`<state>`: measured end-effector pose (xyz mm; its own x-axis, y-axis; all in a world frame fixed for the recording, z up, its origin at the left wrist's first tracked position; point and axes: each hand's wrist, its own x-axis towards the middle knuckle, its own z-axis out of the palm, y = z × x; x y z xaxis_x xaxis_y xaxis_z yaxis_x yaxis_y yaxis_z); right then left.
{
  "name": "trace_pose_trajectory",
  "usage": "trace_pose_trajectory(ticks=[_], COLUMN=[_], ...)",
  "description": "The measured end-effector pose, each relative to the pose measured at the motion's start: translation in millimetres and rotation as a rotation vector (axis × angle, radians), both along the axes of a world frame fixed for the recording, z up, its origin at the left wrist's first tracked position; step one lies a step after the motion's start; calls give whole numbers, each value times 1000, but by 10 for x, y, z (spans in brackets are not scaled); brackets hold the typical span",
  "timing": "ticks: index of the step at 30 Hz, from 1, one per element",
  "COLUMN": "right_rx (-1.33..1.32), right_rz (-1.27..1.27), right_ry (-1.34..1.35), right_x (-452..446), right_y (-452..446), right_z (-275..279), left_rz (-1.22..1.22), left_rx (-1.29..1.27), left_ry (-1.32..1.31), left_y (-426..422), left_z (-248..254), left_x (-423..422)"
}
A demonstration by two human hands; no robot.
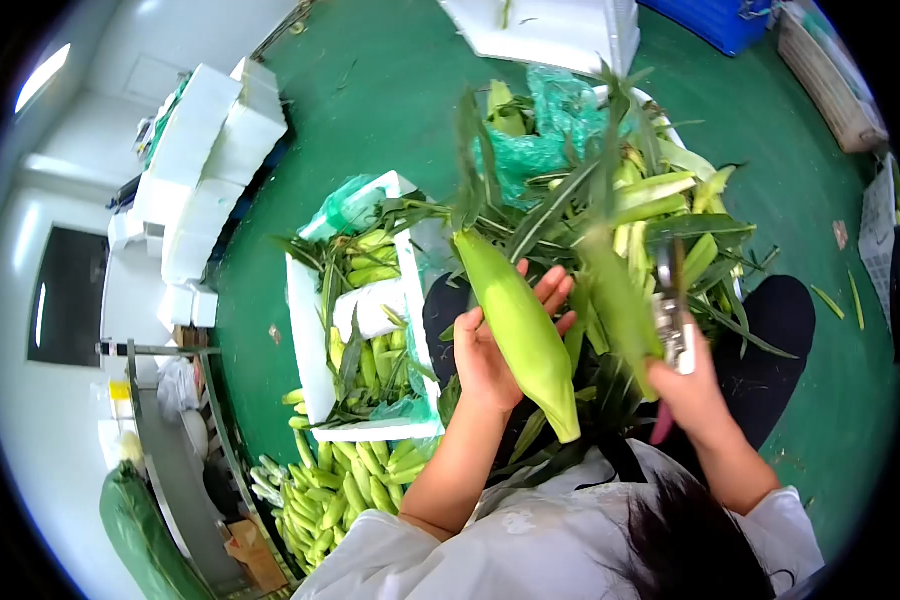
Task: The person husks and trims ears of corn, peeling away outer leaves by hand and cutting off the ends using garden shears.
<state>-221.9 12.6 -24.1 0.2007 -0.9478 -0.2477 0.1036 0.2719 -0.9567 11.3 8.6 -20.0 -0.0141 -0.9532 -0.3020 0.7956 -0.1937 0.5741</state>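
Note:
A green ear of corn in its husk (pixel 515 325) lies slantwise across the palm of my left hand (pixel 490 365), the fingertips showing past its far side. My right hand (pixel 692 388) is closed around pruning shears (pixel 674 325) with metal parts and a reddish handle end. Next to the shears, a green husk piece (pixel 615 300) is smeared by motion; whether my right hand also grips it I cannot tell. Just beyond both hands spreads a heap of husks and long leaves (pixel 660 205).
Left of me stands a white foam box (pixel 317 385) holding corn and leaves. Many ears of corn (pixel 345 490) are piled on the green floor below it. Green plastic (pixel 565 110) lies among the husks. A blue crate (pixel 705 22) and a metal rack (pixel 155 450) are farther off.

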Motion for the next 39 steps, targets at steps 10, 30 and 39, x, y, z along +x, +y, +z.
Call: trace_pose_trajectory(ticks=[10, 30, 39], right_rx=[-305, -186, 24], right_rz=[425, 638, 757], right_ry=[610, 89, -91], right_x=[-163, -229, -491], right_y=[-244, -233, -50], right_z=[285, -44, 28], left_rz=[-151, -1093, -919], left_rx=[100, 70, -587], left_ry=[-1058, -904, -1384], left_y=[212, 6, -170], left_z=[76, 526, 585], left_x=[356, 561, 456])
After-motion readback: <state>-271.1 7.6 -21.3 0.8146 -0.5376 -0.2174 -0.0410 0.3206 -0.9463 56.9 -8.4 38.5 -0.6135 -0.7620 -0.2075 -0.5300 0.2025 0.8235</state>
